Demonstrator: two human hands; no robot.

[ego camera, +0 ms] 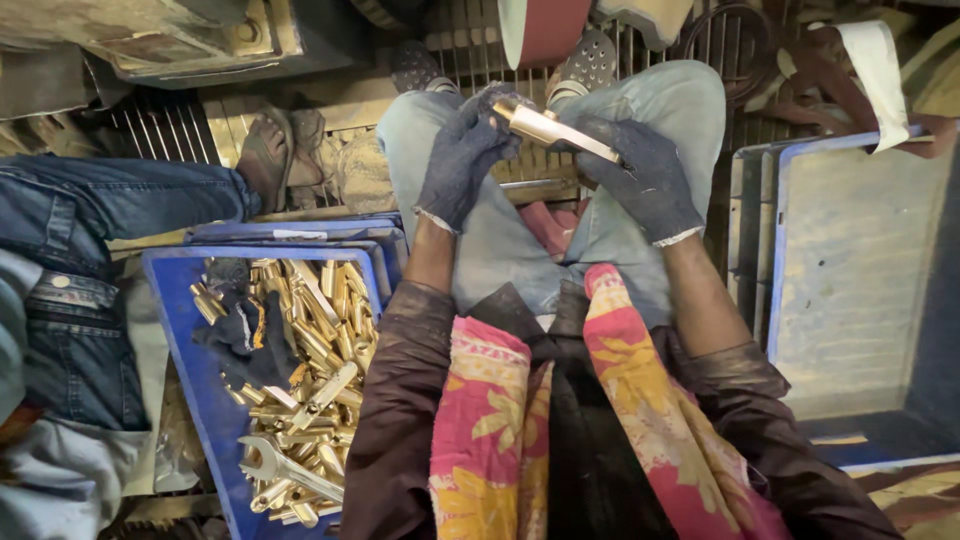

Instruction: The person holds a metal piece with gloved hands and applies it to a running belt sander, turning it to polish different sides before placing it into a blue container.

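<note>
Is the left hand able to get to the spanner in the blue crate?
Probably yes. The spanner lies on top of the brass parts in the open crate, on the left hand's side, nothing over it. But that hand is now gripping a brass piece.

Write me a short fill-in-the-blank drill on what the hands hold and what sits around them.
1. Both gloved hands, left hand and right hand, grip one ____-coloured metal piece.
2. The crate of brass parts is ____ in colour.
3. Among the brass parts lies a silver ____.

Missing words: brass; blue; spanner
</note>
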